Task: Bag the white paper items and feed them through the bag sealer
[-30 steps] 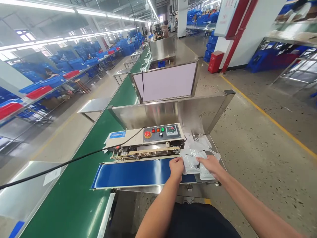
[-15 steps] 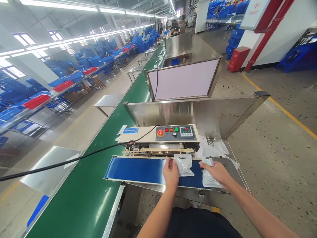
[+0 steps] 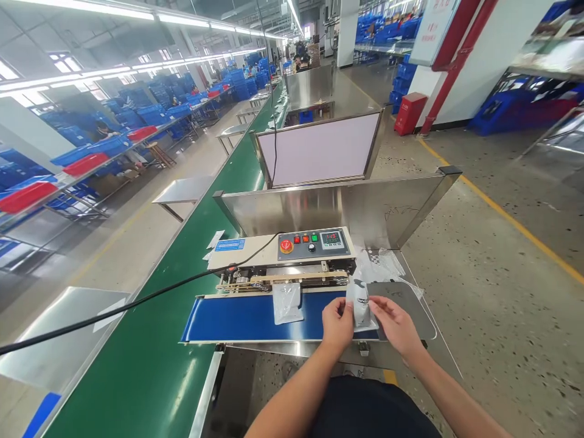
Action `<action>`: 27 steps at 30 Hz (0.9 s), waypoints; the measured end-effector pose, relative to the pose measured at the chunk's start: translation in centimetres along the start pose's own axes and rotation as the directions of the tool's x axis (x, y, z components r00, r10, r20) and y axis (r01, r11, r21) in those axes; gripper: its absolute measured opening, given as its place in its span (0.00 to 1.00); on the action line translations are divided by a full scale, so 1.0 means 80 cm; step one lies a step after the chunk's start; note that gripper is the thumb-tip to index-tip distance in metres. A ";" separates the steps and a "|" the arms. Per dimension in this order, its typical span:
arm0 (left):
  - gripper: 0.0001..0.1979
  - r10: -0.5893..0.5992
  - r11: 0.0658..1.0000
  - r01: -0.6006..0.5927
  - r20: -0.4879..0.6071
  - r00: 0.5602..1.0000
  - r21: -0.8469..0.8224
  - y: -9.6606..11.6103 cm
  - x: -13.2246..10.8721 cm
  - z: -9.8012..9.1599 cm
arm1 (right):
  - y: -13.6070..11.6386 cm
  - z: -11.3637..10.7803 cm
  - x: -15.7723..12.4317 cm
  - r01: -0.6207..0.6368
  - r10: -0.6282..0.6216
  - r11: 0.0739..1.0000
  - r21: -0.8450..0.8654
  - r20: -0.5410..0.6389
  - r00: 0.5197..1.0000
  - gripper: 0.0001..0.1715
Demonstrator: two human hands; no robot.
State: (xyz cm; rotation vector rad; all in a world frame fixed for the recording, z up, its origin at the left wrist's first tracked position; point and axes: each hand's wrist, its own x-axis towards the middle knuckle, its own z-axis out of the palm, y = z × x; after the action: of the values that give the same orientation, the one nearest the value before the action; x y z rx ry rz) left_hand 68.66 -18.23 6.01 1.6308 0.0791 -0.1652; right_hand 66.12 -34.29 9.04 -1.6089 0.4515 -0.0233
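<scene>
Between my two hands is a clear plastic bag [image 3: 361,302] with a pale packet and dark lettering inside. My left hand [image 3: 338,319] pinches its left edge, and my right hand [image 3: 393,321] grips its right edge. The bag stands over the right end of a blue conveyor belt [image 3: 237,319], close to the band sealer [image 3: 255,252]. Farther left, another clear bag [image 3: 287,303] lies on the belt with its top edge at the sealer's band. The sealer's control panel [image 3: 314,243] has lit red digits.
More clear plastic bags [image 3: 385,266] lie right of the sealer. A steel panel [image 3: 292,210] stands behind it. A black cable [image 3: 150,296] crosses above the green conveyor [image 3: 137,365] on the left. Blue crates and red trays [image 3: 85,163] line far tables.
The first bag has travelled left along the belt, away from my left hand. That hand has moved right to the second bag, which my right hand has brought over the belt.
</scene>
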 end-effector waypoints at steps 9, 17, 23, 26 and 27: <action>0.23 -0.038 0.998 0.035 0.055 0.998 0.054 -0.013 0.018 0.023 | 0.014 -0.031 0.029 -0.135 0.134 0.991 -0.021 -0.033 0.990 0.35; 0.22 -0.318 0.947 0.297 -0.221 0.922 -0.123 -0.035 0.054 0.044 | 0.024 -0.041 0.070 -0.363 0.371 0.926 0.101 -0.076 0.926 0.25; 0.24 -0.363 0.924 0.316 -0.234 0.902 -0.217 -0.039 0.063 0.017 | 0.013 -0.004 0.089 -0.387 0.388 0.920 0.062 -0.007 0.922 0.19; 0.24 -0.326 0.937 0.272 -0.267 0.907 -0.218 -0.032 0.060 -0.010 | 0.005 0.021 0.093 -0.381 0.381 0.924 0.007 0.049 0.923 0.17; 0.24 -0.310 0.943 0.260 -0.269 0.912 -0.207 -0.028 0.056 -0.021 | 0.002 0.027 0.093 -0.380 0.381 0.925 -0.015 0.063 0.923 0.16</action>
State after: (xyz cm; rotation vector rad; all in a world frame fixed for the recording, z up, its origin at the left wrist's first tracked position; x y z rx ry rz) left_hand 72.87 -16.61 3.17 1.4582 0.5539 -0.1314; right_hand 73.49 -34.49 6.80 -1.4961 0.7076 0.3237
